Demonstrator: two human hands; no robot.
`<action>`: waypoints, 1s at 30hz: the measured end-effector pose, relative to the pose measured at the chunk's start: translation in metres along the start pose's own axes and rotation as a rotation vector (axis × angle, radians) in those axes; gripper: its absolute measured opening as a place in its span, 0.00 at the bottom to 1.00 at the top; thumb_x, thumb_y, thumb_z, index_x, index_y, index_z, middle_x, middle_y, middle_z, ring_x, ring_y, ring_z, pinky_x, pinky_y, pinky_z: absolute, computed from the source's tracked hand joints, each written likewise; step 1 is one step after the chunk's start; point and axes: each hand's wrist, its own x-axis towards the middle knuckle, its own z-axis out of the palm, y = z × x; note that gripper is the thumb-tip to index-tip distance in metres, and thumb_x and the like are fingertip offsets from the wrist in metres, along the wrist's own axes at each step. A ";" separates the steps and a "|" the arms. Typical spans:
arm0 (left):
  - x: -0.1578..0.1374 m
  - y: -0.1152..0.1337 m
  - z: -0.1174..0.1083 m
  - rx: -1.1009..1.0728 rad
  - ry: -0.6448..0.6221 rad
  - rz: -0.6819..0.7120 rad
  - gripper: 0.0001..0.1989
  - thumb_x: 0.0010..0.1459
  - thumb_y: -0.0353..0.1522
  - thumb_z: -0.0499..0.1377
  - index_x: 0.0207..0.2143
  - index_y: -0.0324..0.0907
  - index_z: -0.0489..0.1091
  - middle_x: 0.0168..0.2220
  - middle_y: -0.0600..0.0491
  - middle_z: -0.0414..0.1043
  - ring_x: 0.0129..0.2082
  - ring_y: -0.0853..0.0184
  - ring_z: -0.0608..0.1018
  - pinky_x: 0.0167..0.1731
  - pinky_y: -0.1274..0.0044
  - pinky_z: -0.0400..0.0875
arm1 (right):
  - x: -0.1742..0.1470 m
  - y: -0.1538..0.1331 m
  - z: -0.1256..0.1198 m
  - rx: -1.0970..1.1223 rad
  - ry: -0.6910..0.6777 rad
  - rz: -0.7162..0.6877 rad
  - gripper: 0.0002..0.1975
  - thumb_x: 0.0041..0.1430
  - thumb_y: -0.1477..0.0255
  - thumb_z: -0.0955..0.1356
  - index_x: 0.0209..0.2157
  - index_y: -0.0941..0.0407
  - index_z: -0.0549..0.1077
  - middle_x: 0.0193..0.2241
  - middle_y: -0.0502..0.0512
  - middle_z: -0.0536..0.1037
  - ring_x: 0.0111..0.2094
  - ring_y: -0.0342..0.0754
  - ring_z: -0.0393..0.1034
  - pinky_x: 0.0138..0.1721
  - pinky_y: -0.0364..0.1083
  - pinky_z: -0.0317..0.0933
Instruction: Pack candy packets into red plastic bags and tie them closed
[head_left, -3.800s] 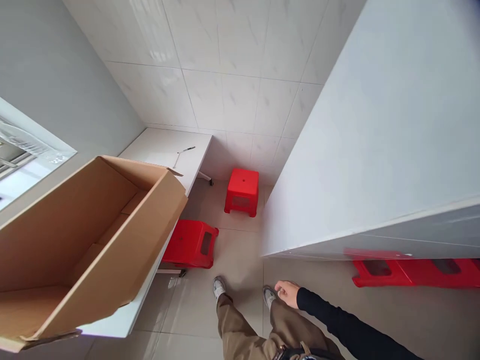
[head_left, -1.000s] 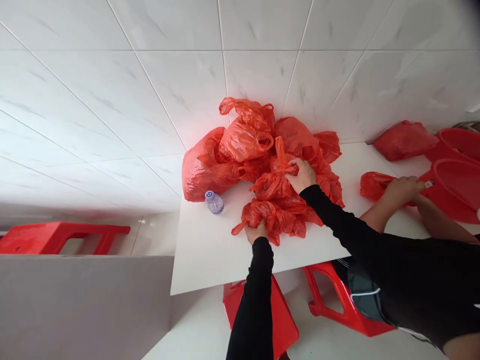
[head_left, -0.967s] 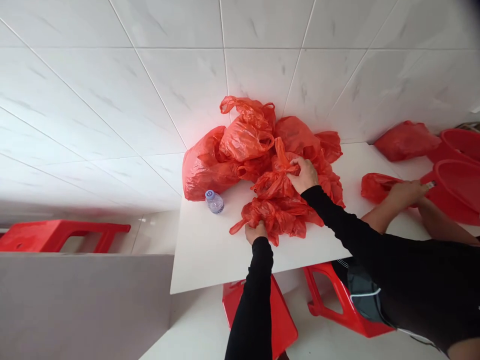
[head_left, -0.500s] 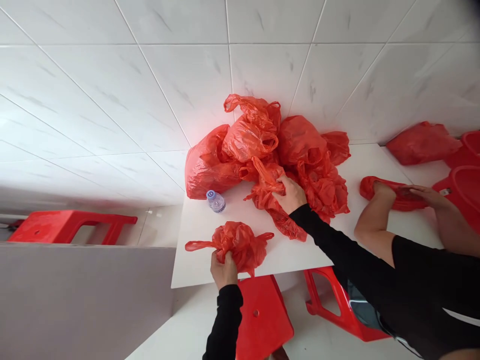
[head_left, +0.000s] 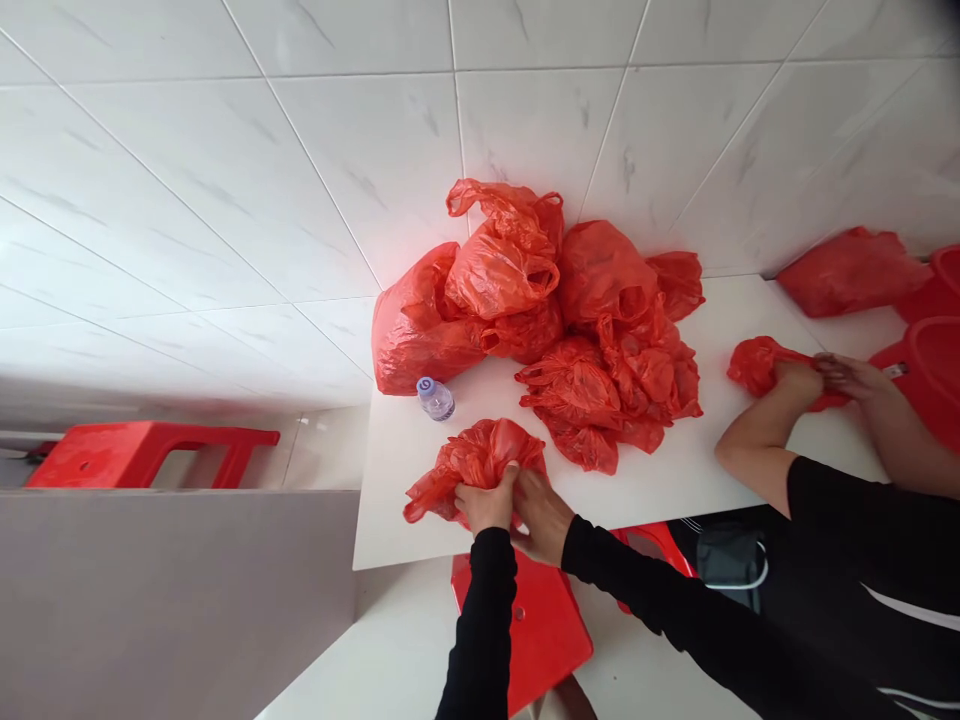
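Near the front edge of the white table, a crumpled bundle of red plastic bags (head_left: 476, 455) lies in front of me. My left hand (head_left: 487, 505) grips it from the near side, thumb pointing up. Close beside it, my right hand (head_left: 545, 515) has its fingers curled onto the right part of the bundle. How the fingertips press into the plastic is partly hidden. A small clear water bottle (head_left: 436, 400) with a blue cap stands just behind the bundle. Beyond my right hand lies a loose heap of crumpled red plastic bags (head_left: 577, 395).
Filled red bags (head_left: 502, 270) lean against the tiled wall (head_left: 360, 180). At the right, a co-worker's hands (head_left: 817, 378) handle another red bag (head_left: 754, 365). Red stools (head_left: 544, 625) stand under the white table (head_left: 397, 535). A grey panel (head_left: 180, 600) stands at the left.
My right hand has left the heap and moved toward me and left to join my left hand. A bag it held has gone from the heap. My left hand has shifted slightly right.
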 end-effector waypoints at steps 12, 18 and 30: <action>0.010 -0.022 -0.027 0.039 0.195 0.029 0.16 0.64 0.38 0.62 0.50 0.38 0.71 0.46 0.47 0.75 0.45 0.61 0.78 0.48 0.63 0.74 | 0.071 0.129 -0.106 -0.352 0.216 0.447 0.26 0.53 0.74 0.75 0.54 0.57 0.73 0.53 0.70 0.70 0.56 0.69 0.60 0.53 0.62 0.56; 0.016 -0.035 -0.055 0.049 0.259 0.014 0.15 0.64 0.37 0.62 0.49 0.38 0.72 0.44 0.49 0.76 0.43 0.62 0.79 0.47 0.64 0.75 | 0.080 0.113 -0.132 -0.321 0.321 0.460 0.14 0.62 0.74 0.66 0.49 0.58 0.73 0.42 0.64 0.72 0.45 0.60 0.67 0.44 0.52 0.61; -0.006 -0.003 -0.035 0.159 0.171 0.093 0.22 0.61 0.40 0.64 0.54 0.38 0.69 0.53 0.44 0.72 0.54 0.55 0.74 0.53 0.60 0.71 | 0.054 0.007 0.001 0.059 0.177 0.169 0.10 0.61 0.75 0.69 0.45 0.55 0.72 0.35 0.53 0.75 0.36 0.48 0.72 0.34 0.45 0.65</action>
